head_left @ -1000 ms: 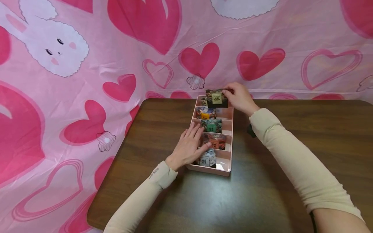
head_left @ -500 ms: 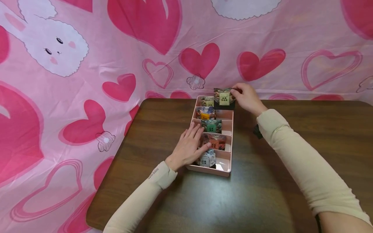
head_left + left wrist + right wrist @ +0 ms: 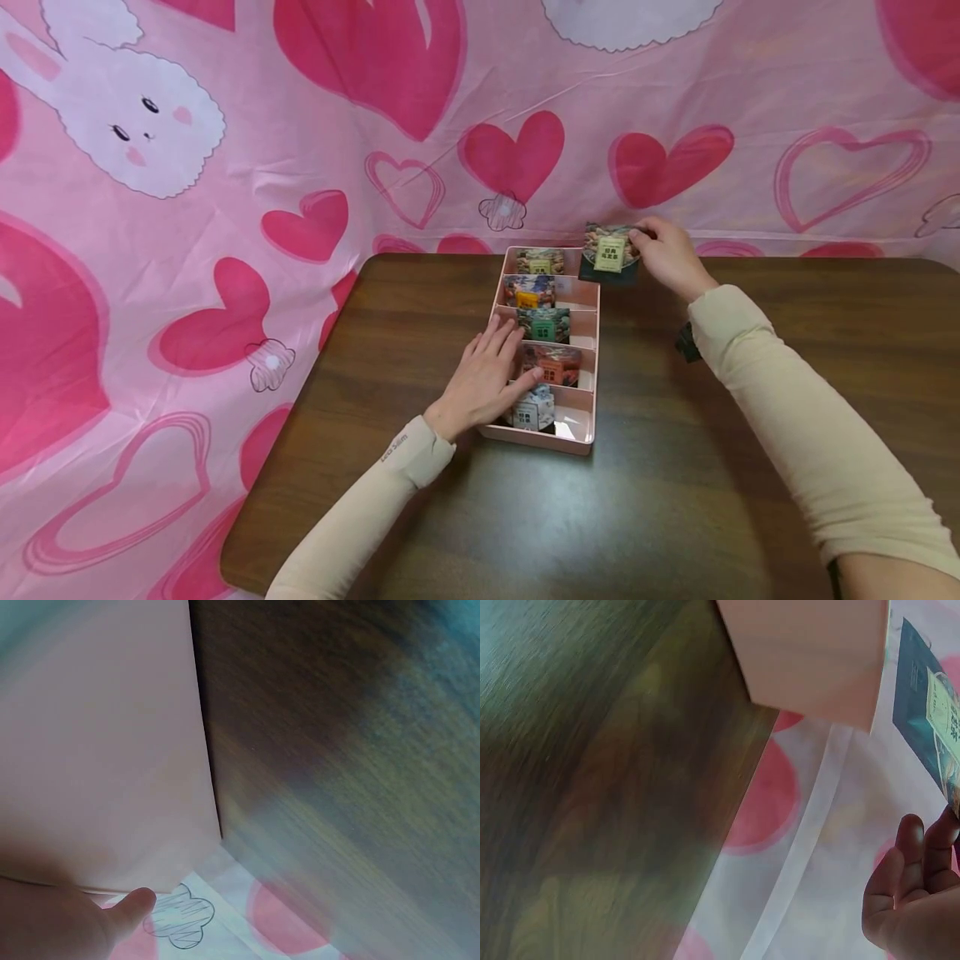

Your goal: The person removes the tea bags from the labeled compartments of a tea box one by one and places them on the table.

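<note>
My right hand (image 3: 670, 254) pinches a dark green tea sachet (image 3: 609, 253) with a pale yellow label by its upper corner, over the far right corner of a pink divided box (image 3: 576, 416). In the right wrist view the sachet (image 3: 928, 705) stands beside the box's pink wall (image 3: 810, 660). My left hand (image 3: 480, 379) rests with spread fingers over the box's near left side; its thumb reaches across the rim. Sachets stand in the compartments: a yellow-green one (image 3: 539, 262) farthest, then an orange-labelled one (image 3: 529, 292), a green one (image 3: 544, 326), a red one (image 3: 553, 367) and a white one (image 3: 533, 410).
The box stands on a brown wooden table (image 3: 675, 500) close to its far edge. A pink curtain (image 3: 420, 100) with hearts hangs right behind that edge and along the left side. A small dark object (image 3: 687, 342) shows beside my right sleeve.
My right hand has moved right with the pinched sachet, from over the far compartment to the box's far right corner, uncovering the yellow-green sachet. My left hand has stayed in place.
</note>
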Motion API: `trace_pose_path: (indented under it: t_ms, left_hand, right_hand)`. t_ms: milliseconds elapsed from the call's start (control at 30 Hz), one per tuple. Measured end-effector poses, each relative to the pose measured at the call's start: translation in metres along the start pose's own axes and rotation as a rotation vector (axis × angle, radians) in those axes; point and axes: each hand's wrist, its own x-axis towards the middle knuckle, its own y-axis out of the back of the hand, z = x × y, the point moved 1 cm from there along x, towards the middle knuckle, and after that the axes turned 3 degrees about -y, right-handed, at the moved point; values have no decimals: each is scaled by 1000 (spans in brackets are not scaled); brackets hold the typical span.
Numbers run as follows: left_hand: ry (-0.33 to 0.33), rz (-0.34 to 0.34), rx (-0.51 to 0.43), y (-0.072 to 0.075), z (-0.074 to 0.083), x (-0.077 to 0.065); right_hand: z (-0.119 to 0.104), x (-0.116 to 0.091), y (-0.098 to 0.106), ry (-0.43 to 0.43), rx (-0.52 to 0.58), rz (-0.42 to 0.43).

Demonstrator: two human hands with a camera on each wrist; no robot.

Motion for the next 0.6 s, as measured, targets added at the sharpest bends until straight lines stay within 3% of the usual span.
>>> trace_pose_path:
  t_ms: [600]
  left_hand:
    - [-5, 6, -3, 0, 0, 1]
  right_hand:
    - [32, 2, 18, -87, 28, -18]
